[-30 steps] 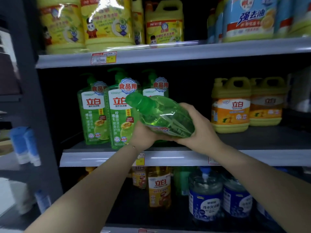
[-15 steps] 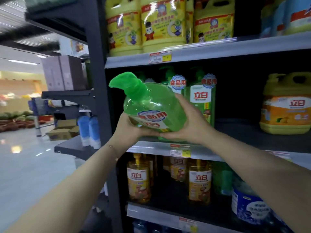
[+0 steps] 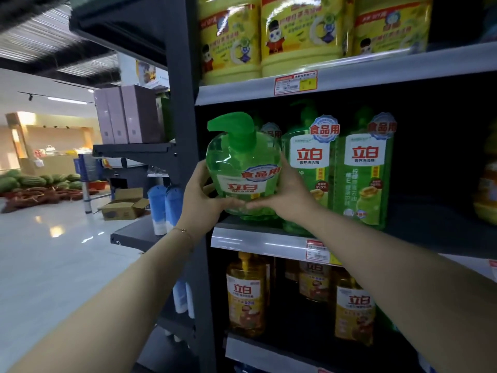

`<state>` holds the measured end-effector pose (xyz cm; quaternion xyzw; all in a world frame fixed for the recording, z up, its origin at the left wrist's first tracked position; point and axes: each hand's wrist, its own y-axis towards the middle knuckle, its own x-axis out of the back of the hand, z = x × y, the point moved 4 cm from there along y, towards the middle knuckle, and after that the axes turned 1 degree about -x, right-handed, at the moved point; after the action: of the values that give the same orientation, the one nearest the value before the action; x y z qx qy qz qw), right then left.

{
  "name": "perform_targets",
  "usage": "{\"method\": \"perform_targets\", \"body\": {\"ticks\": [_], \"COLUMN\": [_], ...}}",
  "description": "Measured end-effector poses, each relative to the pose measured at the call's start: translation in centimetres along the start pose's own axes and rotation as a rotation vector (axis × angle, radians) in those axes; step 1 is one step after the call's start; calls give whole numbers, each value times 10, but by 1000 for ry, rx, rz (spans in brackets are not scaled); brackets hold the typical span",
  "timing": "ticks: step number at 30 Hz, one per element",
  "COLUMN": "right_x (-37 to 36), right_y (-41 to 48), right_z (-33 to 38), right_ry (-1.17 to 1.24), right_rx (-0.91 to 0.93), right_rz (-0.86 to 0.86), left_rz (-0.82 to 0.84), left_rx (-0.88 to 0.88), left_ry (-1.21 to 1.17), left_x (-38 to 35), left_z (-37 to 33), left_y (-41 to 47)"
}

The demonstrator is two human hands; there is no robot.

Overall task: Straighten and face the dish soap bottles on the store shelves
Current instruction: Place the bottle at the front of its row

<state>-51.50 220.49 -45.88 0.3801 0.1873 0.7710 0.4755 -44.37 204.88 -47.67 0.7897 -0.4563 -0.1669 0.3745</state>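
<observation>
A green pump bottle of dish soap [image 3: 242, 162] stands nearly upright at the left end of the middle shelf [image 3: 258, 239], label toward me, pump spout pointing left. My left hand [image 3: 200, 196] grips its lower left side and my right hand [image 3: 286, 193] grips its lower right side. Whether its base rests on the shelf is hidden by my fingers. To its right stand two green bottles [image 3: 363, 173] of the same brand with labels facing out.
Yellow jugs [image 3: 301, 36] fill the top shelf, amber bottles [image 3: 246, 294] the lower one. A dark upright post [image 3: 183, 130] borders the shelves on the left. Beyond it are pale boxes [image 3: 129, 114], blue-capped bottles [image 3: 157, 208], a cardboard box [image 3: 125, 204] and shiny floor.
The green bottle went from lying tilted in both hands to upright at the shelf's left end. My view has swung left, showing the aisle and floor.
</observation>
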Motion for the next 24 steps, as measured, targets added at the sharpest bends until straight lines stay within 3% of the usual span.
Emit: {"method": "perform_targets", "body": {"ticks": [14,24], "right_x": [-5,-17], "right_y": [21,47], "right_z": [-15,-12], "right_ry": [-62,-220], "right_rx": [-124,-240], "right_rz": [36,188], "left_rz": [95,172], "left_rx": [143,279], "left_ry": [23,-1], "left_x": [1,6], "left_z": [23,43], "left_y": [25,29]}}
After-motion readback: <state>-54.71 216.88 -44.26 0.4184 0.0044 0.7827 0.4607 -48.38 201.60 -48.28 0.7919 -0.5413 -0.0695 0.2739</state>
